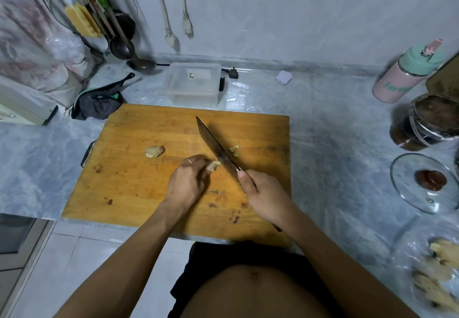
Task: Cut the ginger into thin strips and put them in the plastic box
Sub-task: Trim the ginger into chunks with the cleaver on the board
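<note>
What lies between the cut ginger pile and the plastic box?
In the head view, only bare cutting board, then a strip of counter, separates the cut ginger pile from the plastic box.

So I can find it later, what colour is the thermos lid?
Mint green, over a pink thermos body; head view.

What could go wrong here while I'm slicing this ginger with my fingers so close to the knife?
1. The left hand pinches a small ginger piece right against the knife blade, so a slip could likely nick the fingertips.
2. The right hand grips partly on the blade, which may weaken control.
3. The plastic box sits beyond the cutting board, so strips may drop on the way.
</note>
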### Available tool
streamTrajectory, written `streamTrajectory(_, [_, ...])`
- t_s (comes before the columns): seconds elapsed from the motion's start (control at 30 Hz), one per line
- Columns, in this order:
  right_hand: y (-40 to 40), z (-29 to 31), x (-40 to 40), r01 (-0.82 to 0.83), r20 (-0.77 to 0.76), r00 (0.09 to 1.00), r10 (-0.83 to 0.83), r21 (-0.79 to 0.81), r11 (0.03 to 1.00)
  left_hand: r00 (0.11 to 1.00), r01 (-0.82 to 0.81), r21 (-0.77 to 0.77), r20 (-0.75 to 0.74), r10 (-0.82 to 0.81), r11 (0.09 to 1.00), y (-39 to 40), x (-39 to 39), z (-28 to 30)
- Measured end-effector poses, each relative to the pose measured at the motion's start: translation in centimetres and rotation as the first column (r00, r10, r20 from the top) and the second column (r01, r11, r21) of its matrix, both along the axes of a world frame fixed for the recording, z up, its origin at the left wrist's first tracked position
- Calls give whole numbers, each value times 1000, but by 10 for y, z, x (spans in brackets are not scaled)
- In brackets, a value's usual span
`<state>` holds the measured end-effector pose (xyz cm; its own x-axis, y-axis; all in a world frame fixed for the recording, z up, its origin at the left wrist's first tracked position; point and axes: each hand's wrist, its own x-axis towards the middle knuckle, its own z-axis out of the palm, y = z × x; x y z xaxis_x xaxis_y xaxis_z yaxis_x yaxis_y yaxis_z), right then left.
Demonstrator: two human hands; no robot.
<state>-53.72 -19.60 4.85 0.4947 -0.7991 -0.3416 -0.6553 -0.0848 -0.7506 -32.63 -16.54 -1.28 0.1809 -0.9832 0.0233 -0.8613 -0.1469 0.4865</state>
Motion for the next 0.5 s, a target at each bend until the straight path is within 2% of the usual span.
streamTrajectory(0.1, [1,3,3,17,17,1000,-18,8,1000,983,-151,-6,-111,149,989,4,-7,-9])
streamTrajectory(0.17, [1,6,4,17,22,1000,-18,12,1000,970,-211,3,-124,210,977,5,-11,-15])
streamTrajectory(0.5, [6,6,14,-41,-33,999,41,18,999,970,-231,-10,-81,230,973,6,-18,-9])
